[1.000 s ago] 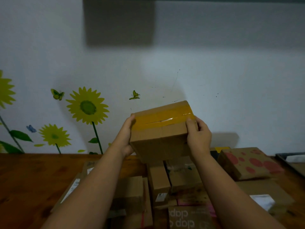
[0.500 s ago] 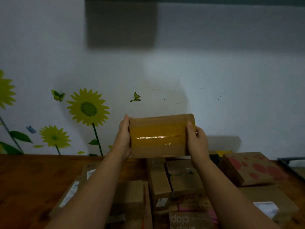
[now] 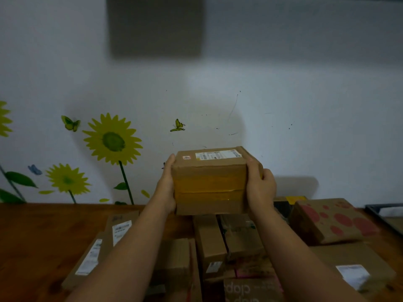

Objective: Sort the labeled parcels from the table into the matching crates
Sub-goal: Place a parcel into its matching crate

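**Item: held parcel** (image 3: 210, 182). Rectangular corrugated cardboard box, brown and matte, with softened corners. It is raised clear of the table at centre frame, in front of the wall. A glossy yellow tape band (image 3: 209, 188) runs across the near face. The top face carries a white printed label (image 3: 216, 154) and a small red-and-white sticker.

**Left hand** (image 3: 166, 188). The palm presses flat on the box's left end and the thumb lies straight up the near edge. The other fingers are hidden behind the box.

**Right hand** (image 3: 260, 188). It grips the right end, with the thumb on the near face and the fingers curled round the side.

**Below, lower half of frame.**
- Wooden table (image 3: 32, 236), reddish-brown, with visible grain.
- Flat cardboard parcel (image 3: 102, 253) at lower left, bearing long white labels.
- Narrow upright-sided box (image 3: 209, 243) at lower centre, packed against its neighbours.
- Red-spotted parcel (image 3: 333, 219) at right, tilted.
- Labelled flat parcel (image 3: 353, 267) at lower right.
- Dark-rimmed crate edge (image 3: 383, 209) at far right, with the contents not visible.

**Wall.** Pale and smooth, with a sunflower decal (image 3: 113, 140) at left.
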### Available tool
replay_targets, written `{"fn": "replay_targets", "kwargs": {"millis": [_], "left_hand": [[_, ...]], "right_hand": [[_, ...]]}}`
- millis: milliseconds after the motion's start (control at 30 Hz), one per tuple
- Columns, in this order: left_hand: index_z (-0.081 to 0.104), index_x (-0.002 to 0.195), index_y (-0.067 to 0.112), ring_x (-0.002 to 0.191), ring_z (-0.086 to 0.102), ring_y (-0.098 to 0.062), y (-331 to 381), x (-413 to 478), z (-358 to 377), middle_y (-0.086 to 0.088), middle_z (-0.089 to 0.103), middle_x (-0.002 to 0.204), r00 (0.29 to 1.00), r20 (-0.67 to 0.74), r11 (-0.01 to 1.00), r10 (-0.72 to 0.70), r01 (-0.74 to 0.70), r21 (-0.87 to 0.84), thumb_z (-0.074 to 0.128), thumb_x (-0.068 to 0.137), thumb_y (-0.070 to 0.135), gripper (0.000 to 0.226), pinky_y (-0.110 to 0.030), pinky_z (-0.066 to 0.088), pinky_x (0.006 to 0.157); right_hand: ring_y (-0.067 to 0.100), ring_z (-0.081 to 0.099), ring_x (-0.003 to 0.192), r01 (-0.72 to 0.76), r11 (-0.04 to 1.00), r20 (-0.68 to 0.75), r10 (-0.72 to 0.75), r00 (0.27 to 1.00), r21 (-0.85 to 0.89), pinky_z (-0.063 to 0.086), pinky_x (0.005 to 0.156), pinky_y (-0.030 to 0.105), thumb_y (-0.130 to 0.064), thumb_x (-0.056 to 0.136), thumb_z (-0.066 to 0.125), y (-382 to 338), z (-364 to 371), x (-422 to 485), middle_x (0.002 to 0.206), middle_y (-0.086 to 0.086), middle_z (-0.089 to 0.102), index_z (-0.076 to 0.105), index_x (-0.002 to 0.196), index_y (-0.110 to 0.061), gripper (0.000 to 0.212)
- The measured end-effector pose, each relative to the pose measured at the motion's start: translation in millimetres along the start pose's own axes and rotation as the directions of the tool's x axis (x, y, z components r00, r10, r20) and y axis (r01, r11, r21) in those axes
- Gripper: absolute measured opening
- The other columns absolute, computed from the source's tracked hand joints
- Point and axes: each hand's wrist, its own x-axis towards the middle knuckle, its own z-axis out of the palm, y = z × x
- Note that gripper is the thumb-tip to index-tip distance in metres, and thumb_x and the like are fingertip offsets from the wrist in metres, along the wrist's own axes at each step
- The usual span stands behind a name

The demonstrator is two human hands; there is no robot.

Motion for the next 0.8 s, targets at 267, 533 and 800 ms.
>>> {"fn": "replay_targets", "kwargs": {"millis": [267, 533, 800], "left_hand": [[0.077, 0.112, 0.023, 0.098, 0.072, -0.038, 3, 5, -8, -0.020, 0.076, 0.106, 0.992, 0.038, 0.984, -0.122, 0.116, 0.132, 0.061, 0.078, 0.079, 0.066, -0.053, 0.055, 0.090], [0.074, 0.110, 0.019, 0.085, 0.069, -0.032, 12, 3, -16, -0.016, 0.077, 0.088, 1.000, 0.023, 0.998, -0.011, 0.009, 0.065, 0.063, 0.088, 0.052, 0.041, -0.041, 0.055, 0.075], [0.070, 0.117, 0.017, 0.087, 0.070, -0.031, 25, 0, -26, -0.017, 0.077, 0.097, 0.996, 0.083, 0.998, 0.023, -0.027, 0.052, 0.063, 0.090, 0.044, 0.039, -0.041, 0.055, 0.080]], "right_hand": [[0.017, 0.057, 0.083, 0.018, 0.998, 0.020, -0.019, 1.000, 0.063, 0.043, 0.065, 0.031, -0.046, 0.102, 0.055, 7, -5, 5, 0.091, 0.004, 0.058, 0.054, 0.102, -0.006, 0.040], [0.026, 0.064, 0.112, -0.190, 0.982, 0.311, 0.180, 0.933, 0.002, 0.056, 0.090, 0.049, -0.069, 0.090, 0.054, 14, -11, 26, 0.120, 0.001, 0.066, 0.061, 0.124, -0.032, 0.051], [0.039, 0.068, 0.117, -0.481, 0.877, 0.656, 0.363, 0.661, 0.000, 0.054, 0.098, 0.063, -0.070, 0.084, 0.064, 7, -27, 31, 0.124, 0.012, 0.073, 0.066, 0.130, -0.040, 0.055]]}}
